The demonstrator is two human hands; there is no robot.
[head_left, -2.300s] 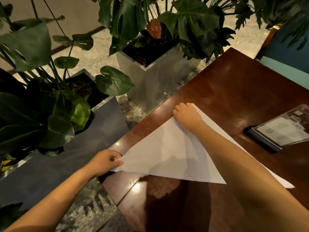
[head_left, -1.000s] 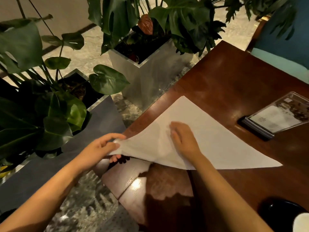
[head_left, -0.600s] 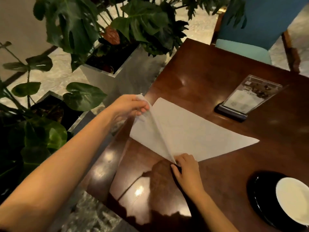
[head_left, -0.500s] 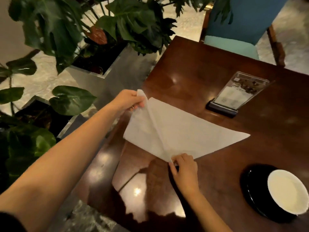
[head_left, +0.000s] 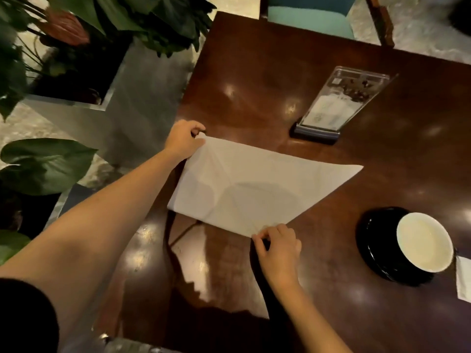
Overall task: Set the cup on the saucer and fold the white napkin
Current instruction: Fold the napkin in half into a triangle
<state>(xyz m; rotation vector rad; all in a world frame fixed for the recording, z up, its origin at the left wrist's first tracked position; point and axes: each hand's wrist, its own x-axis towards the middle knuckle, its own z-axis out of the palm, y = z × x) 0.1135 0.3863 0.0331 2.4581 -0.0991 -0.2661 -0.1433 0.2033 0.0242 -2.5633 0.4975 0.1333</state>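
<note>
The white napkin (head_left: 254,184) lies flat on the dark wooden table (head_left: 267,80), its left corner folded over onto the triangle. My left hand (head_left: 184,142) pinches the folded corner at the napkin's far left tip. My right hand (head_left: 279,247) pinches the near point of the napkin with curled fingers. A cup (head_left: 424,245), black outside and white inside, sits on a black saucer (head_left: 369,240) at the right.
A clear menu stand (head_left: 334,110) on a dark base stands beyond the napkin. Planters with large green leaves (head_left: 76,80) crowd the table's left edge. A teal chair (head_left: 311,16) is at the far side. A white paper (head_left: 463,281) shows at the right border.
My left hand carried the napkin's left corner up and over to the far tip and laid it flat. My right hand came from the middle to the near point.
</note>
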